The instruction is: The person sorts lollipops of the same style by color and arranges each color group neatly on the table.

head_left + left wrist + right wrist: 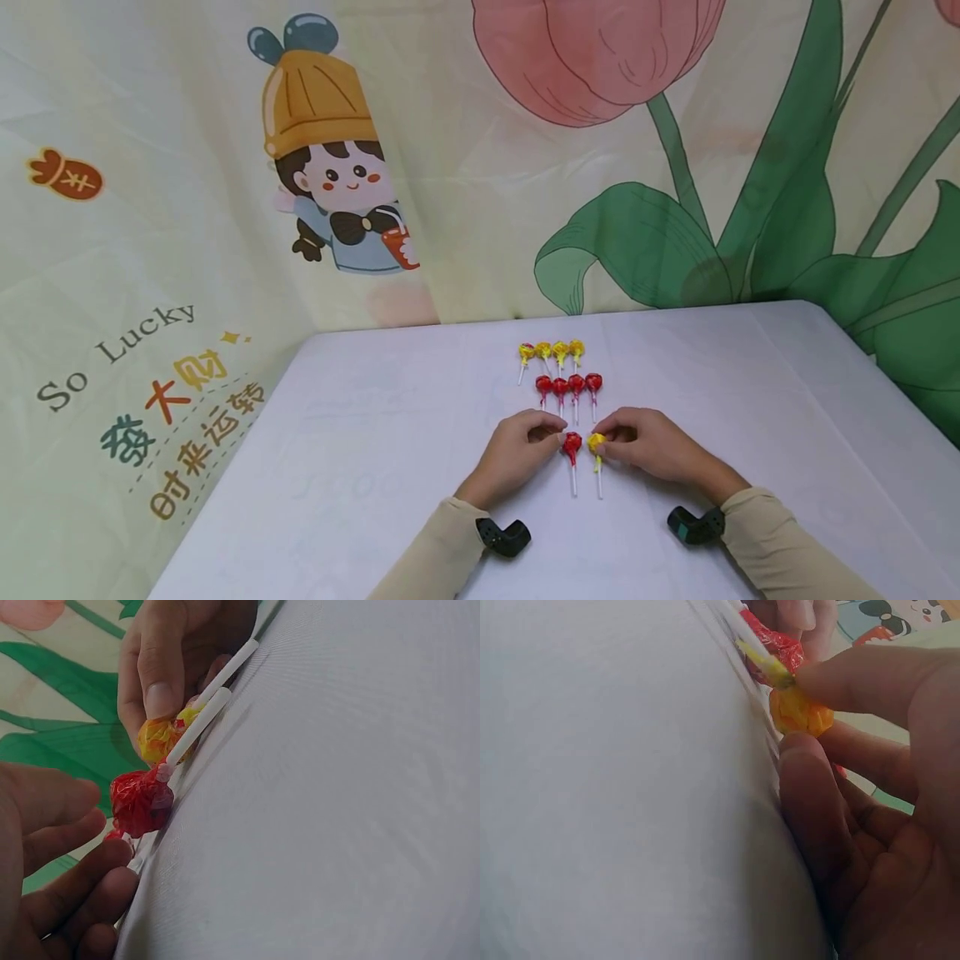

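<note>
A red lollipop (572,446) lies on the white table, its stick toward the person. My left hand (517,450) is at its left side; in the left wrist view a narrow gap shows between the fingertips (88,796) and the red wrapper (139,802). Beside it, to the right, is a yellow lollipop (597,443) with its stick lying roughly parallel. My right hand (652,442) pinches the yellow head (801,711) between thumb and fingers, low over the cloth.
Behind the hands, several red lollipops (576,383) lie in a row, sticks toward the person. Farther back is a row of several yellow lollipops (560,350). A white cloth covers the table (375,433); a printed curtain (465,208) hangs behind it.
</note>
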A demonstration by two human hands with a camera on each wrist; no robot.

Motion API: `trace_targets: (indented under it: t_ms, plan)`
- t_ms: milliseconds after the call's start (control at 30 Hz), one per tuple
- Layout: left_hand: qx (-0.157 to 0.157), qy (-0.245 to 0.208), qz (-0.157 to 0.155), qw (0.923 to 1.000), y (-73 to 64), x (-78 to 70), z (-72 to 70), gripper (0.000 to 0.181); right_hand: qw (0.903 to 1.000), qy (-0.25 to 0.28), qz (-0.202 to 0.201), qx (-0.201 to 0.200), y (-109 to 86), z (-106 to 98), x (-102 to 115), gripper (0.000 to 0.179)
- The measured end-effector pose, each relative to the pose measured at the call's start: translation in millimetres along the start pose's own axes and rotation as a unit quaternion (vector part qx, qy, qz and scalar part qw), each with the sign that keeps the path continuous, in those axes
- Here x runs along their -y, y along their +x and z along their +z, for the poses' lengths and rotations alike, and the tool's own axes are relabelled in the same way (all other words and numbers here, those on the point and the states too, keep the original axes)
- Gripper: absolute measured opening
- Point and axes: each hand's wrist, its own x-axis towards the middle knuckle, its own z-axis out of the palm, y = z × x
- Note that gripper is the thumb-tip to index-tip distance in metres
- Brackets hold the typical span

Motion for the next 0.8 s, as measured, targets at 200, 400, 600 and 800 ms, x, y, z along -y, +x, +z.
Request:
trace_targets:
  t_ms: [200,400,600,800]
  plan:
    - [0.005,0.008,0.002,1.0,2.0,-2.3,2.6,0.019,0.9992,0.034,-0.013,0.017,-1.1,-6.8,-1.6,0.026]
    - [0.011,0.02,0.003,0.9997,2.1,-2.6,3.0,0.02,0.9984,0.046,-0.02,0.026,0.1,-9.2,-2.5,0.026]
    - [0.015,0.024,0.014,0.9995,2.8,-2.5,3.0,0.019,0.9984,0.047,-0.026,0.019,0.4,-9.9,-4.0,0.026]
    - [0.017,0.031,0.019,0.9992,1.6,1.9,4.5,0.021,0.9977,0.063,-0.021,0.015,-1.9,-8.0,-3.0,0.03]
